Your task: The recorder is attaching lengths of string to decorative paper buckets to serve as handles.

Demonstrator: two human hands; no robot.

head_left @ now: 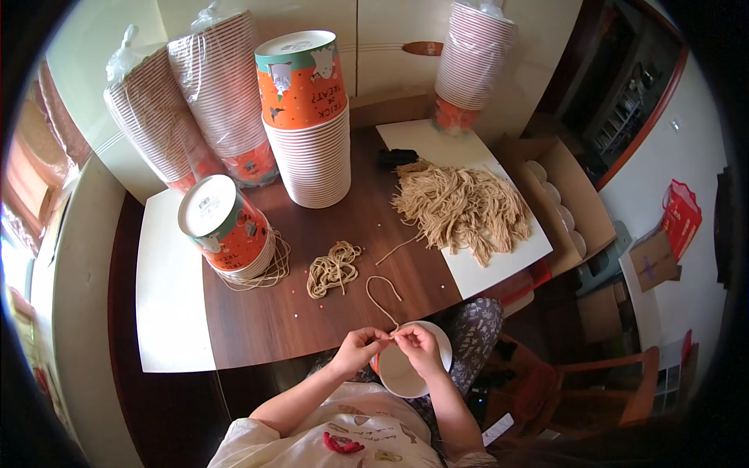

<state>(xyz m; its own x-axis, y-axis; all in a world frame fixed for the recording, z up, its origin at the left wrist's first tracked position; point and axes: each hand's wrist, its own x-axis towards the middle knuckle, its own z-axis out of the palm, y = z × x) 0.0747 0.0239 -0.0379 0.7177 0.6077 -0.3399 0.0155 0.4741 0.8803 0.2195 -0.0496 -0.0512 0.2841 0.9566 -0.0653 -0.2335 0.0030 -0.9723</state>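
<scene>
Over the rim of a paper bucket in my lap, my left hand and my right hand meet fingertip to fingertip. Both are pinched on the end of a tan cord, whose free part curves onto the brown table top. The bucket's white inside faces up, and a bit of its orange outer wall shows by my left hand. Just beyond lies a loose tangle of tan cord. How the cord meets the bucket rim is hidden by my fingers.
Cut cords form a big heap at right. A tall bucket stack and a shorter one with cords around its base stand inverted. Bagged stacks lean at the back left; another is back right, beside an open carton.
</scene>
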